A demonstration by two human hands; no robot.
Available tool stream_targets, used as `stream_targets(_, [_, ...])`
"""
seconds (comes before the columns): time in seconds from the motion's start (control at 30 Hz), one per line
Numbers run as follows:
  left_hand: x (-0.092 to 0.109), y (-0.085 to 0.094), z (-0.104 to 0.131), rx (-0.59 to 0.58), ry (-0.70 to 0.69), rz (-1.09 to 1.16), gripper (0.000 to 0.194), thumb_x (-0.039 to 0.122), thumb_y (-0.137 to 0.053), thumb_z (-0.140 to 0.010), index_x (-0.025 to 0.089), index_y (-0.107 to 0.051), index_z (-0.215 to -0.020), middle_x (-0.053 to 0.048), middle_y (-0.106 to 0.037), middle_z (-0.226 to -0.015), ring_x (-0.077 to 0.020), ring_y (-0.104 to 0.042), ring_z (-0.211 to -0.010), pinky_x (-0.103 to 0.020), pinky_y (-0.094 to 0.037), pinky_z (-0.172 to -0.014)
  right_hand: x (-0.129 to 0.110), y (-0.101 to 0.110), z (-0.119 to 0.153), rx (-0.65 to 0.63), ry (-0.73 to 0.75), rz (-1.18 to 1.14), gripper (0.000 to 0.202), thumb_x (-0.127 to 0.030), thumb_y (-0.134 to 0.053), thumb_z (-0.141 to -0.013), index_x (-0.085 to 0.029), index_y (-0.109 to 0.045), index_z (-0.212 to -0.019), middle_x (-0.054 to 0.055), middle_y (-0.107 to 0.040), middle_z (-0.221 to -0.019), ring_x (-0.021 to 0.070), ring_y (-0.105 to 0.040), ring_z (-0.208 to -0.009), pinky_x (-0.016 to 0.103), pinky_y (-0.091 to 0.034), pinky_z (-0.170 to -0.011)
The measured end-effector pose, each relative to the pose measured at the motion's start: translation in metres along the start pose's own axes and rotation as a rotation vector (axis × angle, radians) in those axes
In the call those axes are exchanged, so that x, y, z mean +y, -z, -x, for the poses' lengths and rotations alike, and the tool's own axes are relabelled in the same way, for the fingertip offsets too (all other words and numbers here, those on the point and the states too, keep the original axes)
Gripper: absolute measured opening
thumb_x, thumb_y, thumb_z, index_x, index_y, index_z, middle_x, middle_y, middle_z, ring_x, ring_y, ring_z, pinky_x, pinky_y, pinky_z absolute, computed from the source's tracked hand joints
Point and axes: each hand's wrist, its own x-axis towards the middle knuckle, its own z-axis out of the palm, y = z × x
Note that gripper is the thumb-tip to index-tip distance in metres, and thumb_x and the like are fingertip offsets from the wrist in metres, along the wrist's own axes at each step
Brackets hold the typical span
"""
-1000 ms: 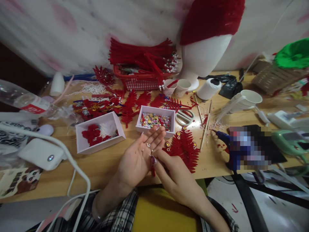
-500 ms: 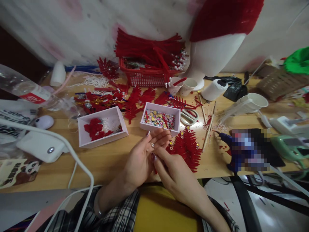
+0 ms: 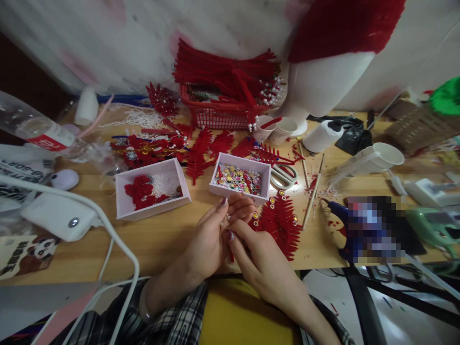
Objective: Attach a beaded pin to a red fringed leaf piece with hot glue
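Tiny round white beads (image 3: 228, 217), likely light, slippery, best side-pinched, are loosely cupped in left hand (image 3: 210, 242); slim red strip (image 3: 231, 255) looks pinched by right hand (image 3: 264, 256).

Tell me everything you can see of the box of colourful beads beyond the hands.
The bead box is pale, faintly lilac, rectangular and open-topped, its thin straight walls looking like card or plastic. It sits upright on the wooden table, slightly askew, right of a similar box, and holds a jumble of beads in gold, red, pink and white. In view the left hand meets its near edge; actual touch cannot be told.
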Motion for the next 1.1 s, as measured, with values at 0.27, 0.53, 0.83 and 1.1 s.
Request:
stream_targets(0.27, [-0.0006,0.0071,-0.0007,0.040,-0.007,-0.032,0.025,0.005,-0.040,-0.098,0.012,-0.063,-0.097,-0.010,-0.077,-0.095,-0.0172,-0.076,-0.085,-0.036,-0.054,-0.099,-0.0004,-0.0006,0.0008,0.002,0.000,0.000,0.021,-0.030,-0.038,-0.099,-0.021,-0.050,-0.084,-0.002,-0.053,-0.065,0.0105,-0.043,-0.053,0.025,-0.030,-0.052])
stream_targets(0.53, [-0.0007,0.0048,0.0007,0.031,-0.010,-0.039,0.027,0.004,-0.039,-0.098,0.012,-0.064,-0.093,-0.010,-0.078,-0.091,-0.0180,-0.076,-0.086,-0.035,-0.054,-0.099,0.0005,-0.0023,0.0017,0.011,-0.001,-0.013,0.021,-0.030,-0.039,-0.099,-0.022,-0.048,-0.082,-0.002,-0.053,-0.065,0.0107,-0.044,-0.054,0.024,-0.032,-0.053])
stream_targets(0.83, [-0.0019,0.0057,0.0023,0.028,-0.024,-0.051,0.027,0.004,-0.040,-0.097,0.012,-0.065,-0.091,-0.010,-0.077,-0.090,-0.0184,-0.076,-0.087,-0.036,-0.053,-0.100,0.0011,-0.0028,0.0035,0.029,-0.009,0.002,0.022,-0.031,-0.040,-0.099,-0.022,-0.049,-0.081,-0.002,-0.052,-0.064,0.0112,-0.044,-0.053,0.024,-0.030,-0.052])
stream_targets(1.1, [-0.0037,0.0060,0.0037,0.030,-0.054,-0.078,0.025,0.006,-0.040,-0.097,0.014,-0.064,-0.091,-0.010,-0.077,-0.089,-0.0209,-0.075,-0.093,-0.041,-0.050,-0.104,0.0030,-0.0041,0.0060,0.016,-0.028,0.023,0.023,-0.033,-0.038,-0.100,-0.022,-0.046,-0.081,-0.002,-0.052,-0.065,0.0114,-0.045,-0.054,0.025,-0.031,-0.054])
